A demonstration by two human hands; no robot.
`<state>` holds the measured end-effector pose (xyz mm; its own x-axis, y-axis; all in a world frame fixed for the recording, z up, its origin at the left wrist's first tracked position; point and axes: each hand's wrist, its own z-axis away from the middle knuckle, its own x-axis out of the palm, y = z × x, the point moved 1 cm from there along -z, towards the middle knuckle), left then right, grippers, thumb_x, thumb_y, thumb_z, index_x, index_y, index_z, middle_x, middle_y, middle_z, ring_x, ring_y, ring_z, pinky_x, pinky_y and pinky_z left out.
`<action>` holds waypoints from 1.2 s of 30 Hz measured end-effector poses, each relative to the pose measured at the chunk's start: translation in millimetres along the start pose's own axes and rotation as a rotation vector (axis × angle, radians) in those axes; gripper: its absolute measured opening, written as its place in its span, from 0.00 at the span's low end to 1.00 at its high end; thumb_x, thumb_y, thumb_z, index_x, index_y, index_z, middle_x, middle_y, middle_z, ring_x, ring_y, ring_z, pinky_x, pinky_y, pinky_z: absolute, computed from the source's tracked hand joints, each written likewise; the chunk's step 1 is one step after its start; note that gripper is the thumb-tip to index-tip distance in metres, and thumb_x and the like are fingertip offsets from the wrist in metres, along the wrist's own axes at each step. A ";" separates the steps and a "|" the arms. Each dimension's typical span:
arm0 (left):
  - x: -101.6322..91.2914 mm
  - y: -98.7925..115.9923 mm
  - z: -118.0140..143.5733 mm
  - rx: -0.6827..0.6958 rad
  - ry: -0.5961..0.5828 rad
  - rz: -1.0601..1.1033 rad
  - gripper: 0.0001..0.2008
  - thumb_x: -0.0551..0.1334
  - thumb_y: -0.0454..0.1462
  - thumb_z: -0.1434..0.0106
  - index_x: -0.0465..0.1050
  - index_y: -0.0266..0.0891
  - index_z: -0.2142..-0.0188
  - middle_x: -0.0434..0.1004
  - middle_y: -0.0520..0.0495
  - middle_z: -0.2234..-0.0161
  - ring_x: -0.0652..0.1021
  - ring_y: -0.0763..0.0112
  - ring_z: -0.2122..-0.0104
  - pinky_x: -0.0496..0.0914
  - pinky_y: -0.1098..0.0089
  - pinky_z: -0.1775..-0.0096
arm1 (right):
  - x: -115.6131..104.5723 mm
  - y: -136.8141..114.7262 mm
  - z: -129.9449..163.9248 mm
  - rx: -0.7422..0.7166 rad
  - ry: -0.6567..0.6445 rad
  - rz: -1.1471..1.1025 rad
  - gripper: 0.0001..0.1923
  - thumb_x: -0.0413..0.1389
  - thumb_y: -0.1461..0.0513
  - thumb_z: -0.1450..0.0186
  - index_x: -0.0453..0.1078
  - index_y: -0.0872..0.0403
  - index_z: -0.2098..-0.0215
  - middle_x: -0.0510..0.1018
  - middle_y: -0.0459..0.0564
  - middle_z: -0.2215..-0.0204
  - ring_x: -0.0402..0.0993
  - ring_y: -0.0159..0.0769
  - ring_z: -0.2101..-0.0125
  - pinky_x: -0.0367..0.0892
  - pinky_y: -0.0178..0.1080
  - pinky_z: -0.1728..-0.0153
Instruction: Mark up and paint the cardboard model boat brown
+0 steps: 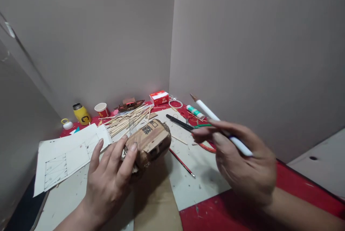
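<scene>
While grey partitions [242,44] wall the red table [229,213], left hand [107,180] clasps model [149,144], right hand [242,159] pinches brush [221,125].

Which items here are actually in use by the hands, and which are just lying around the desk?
In use:
left hand holding the wooden model
right hand holding the white brush

Lying about:
bundle of sticks
yellow bottle
paper cup
red box
glue tube
drawing sheets

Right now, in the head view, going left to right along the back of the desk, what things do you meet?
White ring-handled object → yellow bottle → red paper cup → small model boat → red and white box → white ring → green and white tube.
</scene>
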<state>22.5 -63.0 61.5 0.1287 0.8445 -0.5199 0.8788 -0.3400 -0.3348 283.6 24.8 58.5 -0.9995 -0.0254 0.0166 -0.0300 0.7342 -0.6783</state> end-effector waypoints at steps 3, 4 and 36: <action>0.5 -0.3 1.7 0.073 0.014 -0.014 0.21 0.62 0.26 0.38 0.69 0.33 0.45 0.71 0.26 0.42 0.70 0.52 0.39 0.54 0.44 0.37 | 12.5 0.1 -19.3 0.124 -0.137 -0.005 0.14 0.59 0.57 0.32 0.69 0.46 0.49 0.83 0.50 0.58 0.80 0.40 0.54 0.77 0.48 0.50; 0.8 -0.5 1.9 0.092 0.015 -0.013 0.19 0.61 0.25 0.38 0.70 0.34 0.47 0.69 0.27 0.40 0.67 0.53 0.37 0.52 0.44 0.37 | 15.3 1.3 -25.1 0.142 -0.188 -0.017 0.15 0.59 0.56 0.33 0.68 0.46 0.48 0.82 0.51 0.55 0.79 0.41 0.52 0.75 0.50 0.47; 10.6 4.5 1.1 0.114 0.004 -0.058 0.17 0.56 0.30 0.32 0.70 0.40 0.45 0.78 0.42 0.47 0.58 0.62 0.32 0.41 0.48 0.33 | 11.6 22.6 -24.6 -0.462 -0.797 0.418 0.45 0.61 0.62 0.37 0.41 0.51 0.29 0.70 0.60 0.41 0.68 0.48 0.40 0.55 0.57 0.34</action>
<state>27.3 -56.0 53.6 0.0810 0.8659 -0.4936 0.8272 -0.3347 -0.4514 271.2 57.9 61.4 -0.6408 -0.0272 -0.7672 0.1541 0.9745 -0.1632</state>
